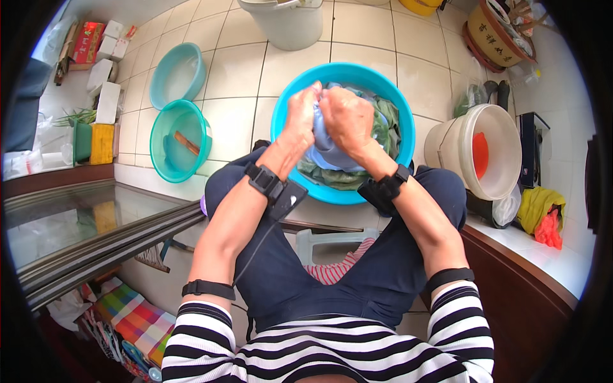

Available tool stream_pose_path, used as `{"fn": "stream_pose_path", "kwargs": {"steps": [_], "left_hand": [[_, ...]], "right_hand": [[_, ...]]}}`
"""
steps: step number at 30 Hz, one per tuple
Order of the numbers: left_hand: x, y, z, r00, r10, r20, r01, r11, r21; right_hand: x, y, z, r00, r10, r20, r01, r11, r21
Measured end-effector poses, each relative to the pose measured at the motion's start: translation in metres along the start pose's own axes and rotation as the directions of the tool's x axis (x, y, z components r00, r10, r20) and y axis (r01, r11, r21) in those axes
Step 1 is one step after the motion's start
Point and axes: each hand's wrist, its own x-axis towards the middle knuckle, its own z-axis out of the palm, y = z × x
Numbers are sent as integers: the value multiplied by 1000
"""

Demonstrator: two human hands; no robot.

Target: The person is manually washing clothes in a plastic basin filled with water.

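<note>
A blue plastic basin stands on the floor in front of my knees, with wet clothes in it. My left hand and my right hand are side by side over its middle, both closed on a light blue cloth. The cloth is bunched between the two fists and hangs down into the basin. Around and beneath it lies a green patterned garment, partly hidden by my right hand and forearm. Straps with dark devices sit on both wrists.
Left of the basin are a green basin holding a brown wooden piece and a pale blue basin. A white bucket with something orange inside stands at right. Ahead is a grey-white bin. A glass sliding door runs along the left.
</note>
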Motion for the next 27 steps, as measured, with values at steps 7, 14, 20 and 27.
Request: {"fn": "stream_pose_path", "kwargs": {"steps": [7,14,20,27], "left_hand": [[-22,4,34,998,-52,-30,47,990,-134],[-33,36,30,945,5,328,-59,987,153],[-26,31,20,974,34,223,-92,963,254],[0,41,4,992,-114,46,122,958,-259]], "right_hand": [[12,18,0,998,67,-4,-67,997,-47],[27,58,-10,770,551,323,-620,766,172],[39,48,-22,689,411,597,-717,504,481],[5,15,-10,767,-5,642,-477,665,575]]}}
